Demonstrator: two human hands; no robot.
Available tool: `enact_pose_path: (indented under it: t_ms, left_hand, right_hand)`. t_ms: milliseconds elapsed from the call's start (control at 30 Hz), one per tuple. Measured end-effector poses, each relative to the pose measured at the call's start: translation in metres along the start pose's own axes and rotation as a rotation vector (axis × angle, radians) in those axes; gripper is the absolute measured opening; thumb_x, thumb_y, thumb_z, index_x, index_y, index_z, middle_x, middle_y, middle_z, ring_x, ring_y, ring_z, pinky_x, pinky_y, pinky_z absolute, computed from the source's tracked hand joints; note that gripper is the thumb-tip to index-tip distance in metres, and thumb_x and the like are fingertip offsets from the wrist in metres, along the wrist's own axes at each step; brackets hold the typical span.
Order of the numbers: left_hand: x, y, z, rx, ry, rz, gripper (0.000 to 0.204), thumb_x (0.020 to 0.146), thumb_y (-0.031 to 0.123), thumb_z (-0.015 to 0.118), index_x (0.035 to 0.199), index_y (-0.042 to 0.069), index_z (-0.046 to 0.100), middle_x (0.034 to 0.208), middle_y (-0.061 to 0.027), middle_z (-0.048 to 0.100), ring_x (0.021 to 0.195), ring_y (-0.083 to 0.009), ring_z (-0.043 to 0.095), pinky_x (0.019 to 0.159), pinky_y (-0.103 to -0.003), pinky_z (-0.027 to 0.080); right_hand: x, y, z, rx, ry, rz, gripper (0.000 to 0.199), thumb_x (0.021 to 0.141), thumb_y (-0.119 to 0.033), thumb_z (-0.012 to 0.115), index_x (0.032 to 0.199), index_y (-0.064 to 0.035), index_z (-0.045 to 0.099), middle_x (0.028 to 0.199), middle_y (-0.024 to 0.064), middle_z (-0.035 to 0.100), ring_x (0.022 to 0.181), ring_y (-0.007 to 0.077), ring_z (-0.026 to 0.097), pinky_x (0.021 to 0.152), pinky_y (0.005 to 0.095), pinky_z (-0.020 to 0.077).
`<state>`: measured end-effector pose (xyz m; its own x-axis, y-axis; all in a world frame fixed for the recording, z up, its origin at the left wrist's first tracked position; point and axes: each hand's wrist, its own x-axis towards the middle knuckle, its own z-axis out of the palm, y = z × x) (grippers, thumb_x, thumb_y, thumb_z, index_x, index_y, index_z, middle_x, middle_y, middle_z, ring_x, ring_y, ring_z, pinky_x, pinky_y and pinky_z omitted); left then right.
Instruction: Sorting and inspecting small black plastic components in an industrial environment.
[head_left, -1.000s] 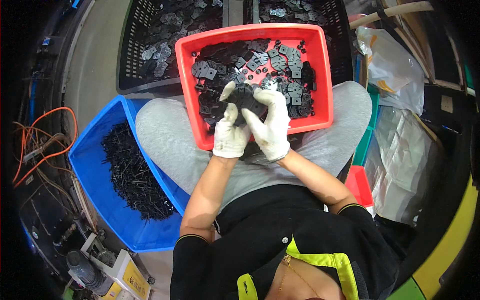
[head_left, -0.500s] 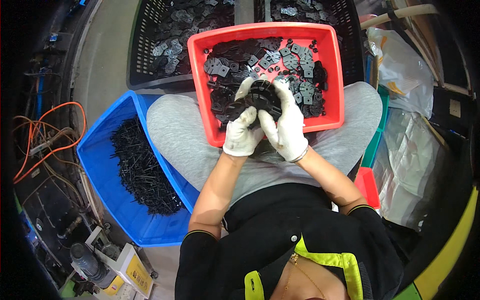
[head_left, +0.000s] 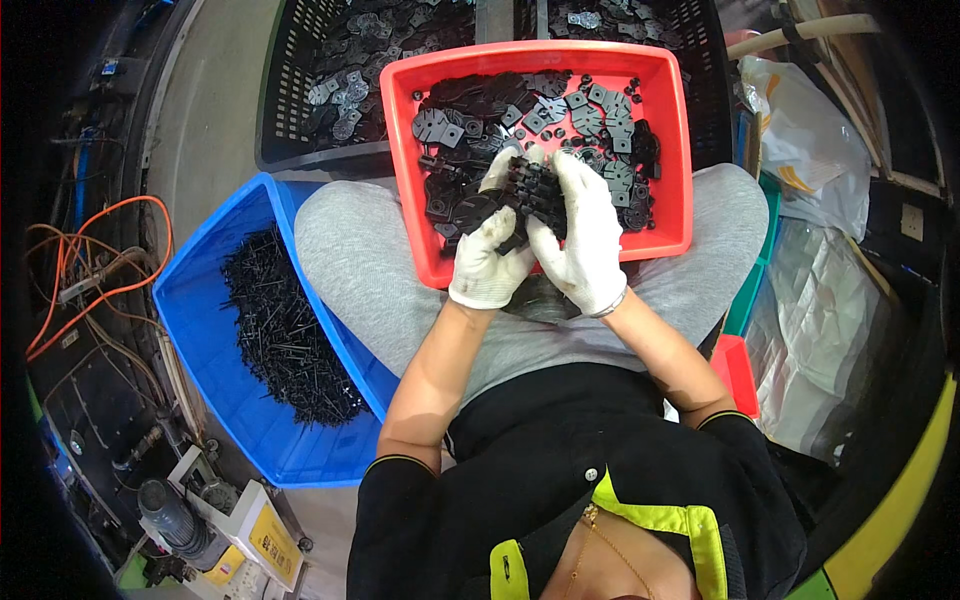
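Head view looks down on a seated person in a black top with yellow trim; both forearms reach forward over grey-trousered knees; the left hand [head_left: 487,262] and the right hand [head_left: 583,240], each in a white glove, are closed together round a bunch of black parts [head_left: 525,192] held between them (their exact shape is hard to make out); that bunch sits just above the near half of a red tray [head_left: 678,170] resting on the lap, strewn with flat black pieces; left of the knee stands a blue bin [head_left: 205,330] of thin black rods; beyond the tray, a black crate [head_left: 300,130] holds more pieces.
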<state>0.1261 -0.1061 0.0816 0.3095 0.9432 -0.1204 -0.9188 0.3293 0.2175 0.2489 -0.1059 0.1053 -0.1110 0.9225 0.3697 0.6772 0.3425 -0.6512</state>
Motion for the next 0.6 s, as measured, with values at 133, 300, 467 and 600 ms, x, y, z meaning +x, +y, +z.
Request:
enact_pose_path:
  t_ms: [133,300,467,600]
  left_hand:
    - [-0.0002,-0.0023,-0.0038,-0.026,-0.01,-0.013,0.066,0.085,0.014,0.064,0.143,0.012,0.032,0.146,-0.0113,0.036,0.134,-0.0259,0.035,0.112,-0.043,0.026]
    - [-0.0022,-0.0024,-0.0064,-0.021,0.017,-0.029,0.067,0.085,0.015,0.065,0.143,0.011,0.032,0.147,-0.0138,0.034,0.135,-0.0275,0.032,0.114,-0.043,0.021]
    - [-0.0011,-0.0023,-0.0081,0.012,-0.013,-0.023,0.064,0.085,0.015,0.064,0.141,0.01,0.035,0.147,-0.0147,0.034,0.135,-0.0276,0.033,0.114,-0.043,0.022]
    - [-0.0003,-0.002,-0.0098,0.025,-0.017,-0.019,0.063,0.085,0.014,0.064,0.141,0.01,0.035,0.147,-0.0152,0.033,0.135,-0.0279,0.032,0.114,-0.042,0.021]
  right_hand:
    - [-0.0035,0.0052,0.0024,-0.002,0.021,-0.009,0.064,0.072,-0.007,0.068,0.129,0.0034,0.042,0.118,0.0227,0.052,0.111,0.0405,0.05,0.095,0.0449,0.0408]
    - [-0.0017,0.0047,0.004,-0.004,0.021,-0.018,0.06,0.073,-0.006,0.068,0.127,0.0028,0.043,0.117,0.022,0.052,0.109,0.0401,0.05,0.094,0.0449,0.0403]
    - [0.0024,0.0011,0.0014,-0.006,-0.003,-0.001,0.059,0.072,-0.006,0.068,0.125,0.0021,0.044,0.116,0.0216,0.052,0.108,0.0395,0.05,0.094,0.0446,0.0399]
    - [0.0013,0.0025,0.0033,-0.054,0.009,-0.031,0.058,0.07,-0.007,0.069,0.122,0.0026,0.045,0.116,0.0214,0.051,0.108,0.0392,0.05,0.094,0.0446,0.0396]
